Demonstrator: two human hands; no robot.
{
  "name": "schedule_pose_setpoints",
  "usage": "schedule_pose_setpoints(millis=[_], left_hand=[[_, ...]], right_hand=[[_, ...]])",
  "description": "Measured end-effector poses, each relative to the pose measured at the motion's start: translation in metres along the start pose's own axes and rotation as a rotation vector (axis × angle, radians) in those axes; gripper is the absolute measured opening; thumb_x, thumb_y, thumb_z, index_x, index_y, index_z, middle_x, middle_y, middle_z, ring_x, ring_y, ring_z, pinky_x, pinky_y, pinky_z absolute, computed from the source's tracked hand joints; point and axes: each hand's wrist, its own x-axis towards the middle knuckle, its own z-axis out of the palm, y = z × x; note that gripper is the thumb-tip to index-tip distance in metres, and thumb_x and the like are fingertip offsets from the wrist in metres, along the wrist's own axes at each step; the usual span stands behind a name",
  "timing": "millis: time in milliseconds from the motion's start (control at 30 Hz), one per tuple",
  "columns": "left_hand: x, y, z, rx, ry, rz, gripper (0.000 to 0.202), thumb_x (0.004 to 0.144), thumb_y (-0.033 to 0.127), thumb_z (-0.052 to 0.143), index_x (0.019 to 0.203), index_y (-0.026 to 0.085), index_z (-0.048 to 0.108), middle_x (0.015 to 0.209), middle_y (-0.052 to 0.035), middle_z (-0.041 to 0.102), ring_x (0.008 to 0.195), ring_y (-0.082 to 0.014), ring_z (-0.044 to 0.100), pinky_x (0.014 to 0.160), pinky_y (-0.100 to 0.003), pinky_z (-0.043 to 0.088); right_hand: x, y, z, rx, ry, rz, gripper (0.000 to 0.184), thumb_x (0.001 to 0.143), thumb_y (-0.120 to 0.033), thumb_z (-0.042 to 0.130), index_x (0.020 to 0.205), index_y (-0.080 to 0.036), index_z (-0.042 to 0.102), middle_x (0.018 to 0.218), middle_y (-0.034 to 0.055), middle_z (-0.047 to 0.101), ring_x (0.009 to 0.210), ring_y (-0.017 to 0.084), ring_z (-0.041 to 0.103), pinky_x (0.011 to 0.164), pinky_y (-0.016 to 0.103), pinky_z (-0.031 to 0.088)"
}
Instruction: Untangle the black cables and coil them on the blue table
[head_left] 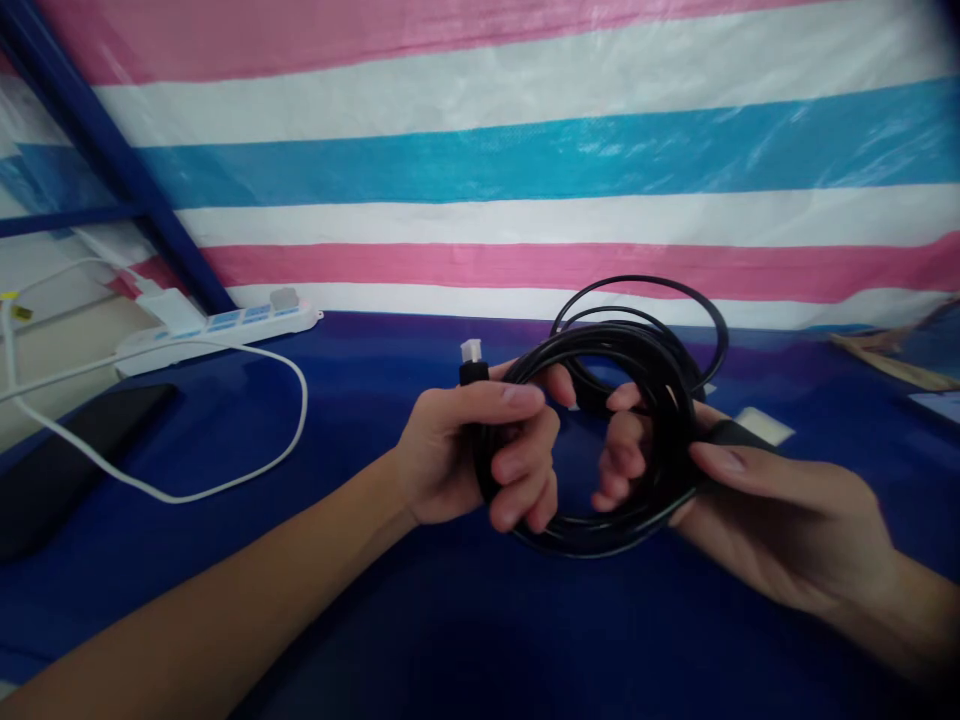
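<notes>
Left hand and right hand, each grip closed around it, hold a round, glossy black cable coil above a dark-blue counter.

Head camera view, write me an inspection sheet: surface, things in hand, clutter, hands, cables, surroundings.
Surface: glossy blue tabletop.
Things in hand: coiled black cable, held between both hands; a black plug with a pale tip sticks up by the left one.
Clutter: flat black object at left; brownish item at the right edge, too blurred to identify.
Hands: left hand curls round the coil; right hand has its thumb pressed against it.
Cables: white cable loops near a white power strip; black loops behind the coil, possibly the same cable.
Surroundings: striped sheet behind; blue post at left.
</notes>
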Motion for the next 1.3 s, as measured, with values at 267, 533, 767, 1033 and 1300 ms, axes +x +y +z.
schedule_pose_setpoints(millis=[267,533,767,1033,1300], left_hand=[[-0.002,0.021,0.014,0.126,0.228,-0.093,0.009,0.079,0.022,0.054,0.073,0.016,0.057,0.041,0.0098,0.026,0.03,-0.0025,0.015,0.033,-0.018,0.018],[0.005,0.003,0.014,0.225,0.401,-0.206,0.02,0.071,0.012,0.068,0.064,0.015,0.05,0.043,0.0101,0.033,0.033,0.0,0.025,0.033,-0.013,0.021],[0.006,-0.014,0.017,0.066,0.223,0.047,0.024,0.071,0.014,0.065,0.094,0.016,0.062,0.055,0.0055,0.055,0.052,-0.0097,0.058,0.07,-0.029,0.052],[0.011,-0.031,0.013,0.046,0.193,-0.061,0.024,0.066,0.015,0.07,0.088,0.014,0.063,0.073,-0.0035,0.068,0.08,-0.017,0.067,0.085,-0.031,0.047],[0.009,-0.021,0.012,0.164,0.427,-0.034,0.022,0.082,0.033,0.062,0.07,0.015,0.058,0.04,0.0099,0.033,0.031,-0.0022,0.028,0.036,-0.015,0.029]], right_hand=[[0.0,-0.003,-0.001,0.023,-0.087,0.001,0.05,0.073,-0.05,0.067,0.113,-0.02,0.065,0.086,0.0042,0.068,0.082,0.021,0.067,0.087,0.035,0.051],[0.003,0.001,0.025,-0.225,0.298,0.075,0.041,0.085,-0.046,0.055,0.056,-0.018,0.049,0.048,-0.0055,0.037,0.033,0.006,0.035,0.035,0.02,0.042],[0.007,-0.008,0.027,-0.073,0.719,-0.176,0.034,0.079,-0.04,0.061,0.061,-0.022,0.04,0.045,-0.0081,0.024,0.031,0.006,0.015,0.024,0.017,0.017],[0.005,-0.009,0.014,-0.06,0.592,-0.23,0.034,0.083,-0.055,0.054,0.069,-0.023,0.05,0.047,-0.0074,0.024,0.032,0.006,0.018,0.03,0.019,0.023],[0.006,0.0,0.012,-0.498,0.389,-0.115,0.025,0.087,-0.047,0.052,0.095,-0.024,0.059,0.057,-0.0044,0.055,0.035,0.01,0.047,0.04,0.025,0.047]])
